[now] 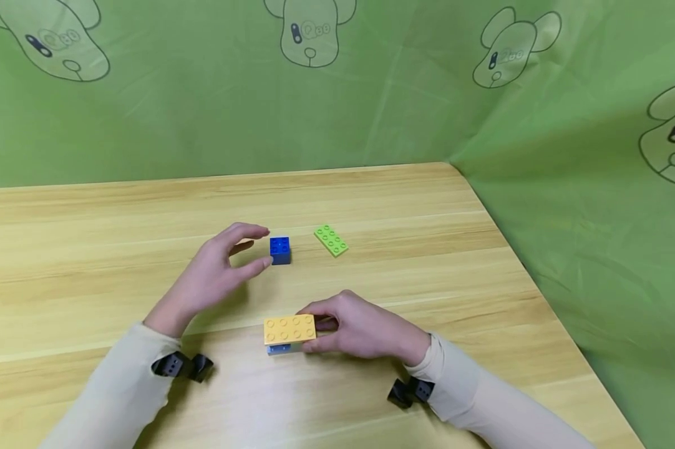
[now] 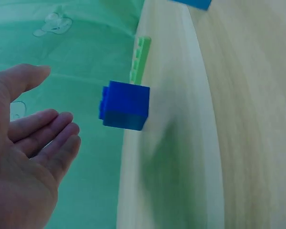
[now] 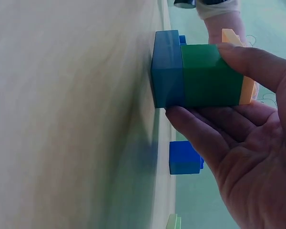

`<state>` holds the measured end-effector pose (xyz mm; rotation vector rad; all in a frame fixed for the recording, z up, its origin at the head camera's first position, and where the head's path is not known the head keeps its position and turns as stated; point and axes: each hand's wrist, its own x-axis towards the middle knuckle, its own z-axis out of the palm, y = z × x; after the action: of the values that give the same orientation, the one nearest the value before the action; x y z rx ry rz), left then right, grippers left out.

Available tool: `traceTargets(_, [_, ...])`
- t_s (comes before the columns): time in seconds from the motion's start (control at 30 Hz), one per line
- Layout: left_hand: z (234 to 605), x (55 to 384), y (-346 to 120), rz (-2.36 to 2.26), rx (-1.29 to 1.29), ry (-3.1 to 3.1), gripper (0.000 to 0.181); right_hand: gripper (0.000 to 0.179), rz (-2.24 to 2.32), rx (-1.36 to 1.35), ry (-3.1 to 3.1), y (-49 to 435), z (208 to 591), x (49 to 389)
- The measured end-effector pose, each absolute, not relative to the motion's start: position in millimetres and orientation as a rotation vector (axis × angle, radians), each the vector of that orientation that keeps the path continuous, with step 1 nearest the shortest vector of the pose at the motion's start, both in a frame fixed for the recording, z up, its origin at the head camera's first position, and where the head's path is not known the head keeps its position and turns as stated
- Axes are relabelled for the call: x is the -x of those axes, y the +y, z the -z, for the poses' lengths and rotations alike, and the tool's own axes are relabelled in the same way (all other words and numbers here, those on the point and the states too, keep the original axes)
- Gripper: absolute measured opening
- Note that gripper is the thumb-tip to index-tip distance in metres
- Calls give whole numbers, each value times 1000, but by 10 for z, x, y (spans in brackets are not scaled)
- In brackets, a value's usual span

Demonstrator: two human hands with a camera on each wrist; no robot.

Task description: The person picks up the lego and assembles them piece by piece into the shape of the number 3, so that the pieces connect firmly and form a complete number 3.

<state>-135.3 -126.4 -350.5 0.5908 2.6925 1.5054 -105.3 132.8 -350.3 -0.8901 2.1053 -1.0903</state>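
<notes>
My right hand (image 1: 365, 327) grips a small stack of toy building bricks from its right side. Topmost in the stack is a yellow plate (image 1: 289, 329) with studs. Beneath it, the right wrist view shows a green brick (image 3: 212, 75) between thumb and fingers, then a light blue brick (image 3: 168, 69) at the table. My left hand (image 1: 216, 271) has its thumb and fingers spread beside a square dark blue brick (image 1: 280, 251). A gap shows between that hand and the dark blue brick (image 2: 126, 105) in the left wrist view.
A flat light green plate (image 1: 331, 241) with studs lies to the right of the dark blue brick. The wooden table (image 1: 427, 262) ends at a green curtain (image 1: 203, 118) at the back and right. Small black cameras (image 1: 183, 366) sit on both wrists.
</notes>
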Motion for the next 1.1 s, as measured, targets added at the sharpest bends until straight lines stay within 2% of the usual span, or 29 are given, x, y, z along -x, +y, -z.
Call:
traceTargets(0.17, [3578, 1500, -1243, -1482, -556, 2664, 45, 37, 1084, 882, 2109, 1335, 3505, 1053])
traceTargets(0.43, [3570, 1745, -1179, -1352, -524, 2594, 57, 35, 1104, 897, 2116, 1331, 3494, 1056])
traceTargets(0.67, [3576, 1836, -1157, -1285, -483, 2547, 58, 35, 1145, 878, 2093, 1328, 3505, 1034])
traceTargets(1.1, [3672, 1888, -1163, -1248, -468, 2503, 44, 35, 1149, 885, 2087, 1325, 3539, 1038])
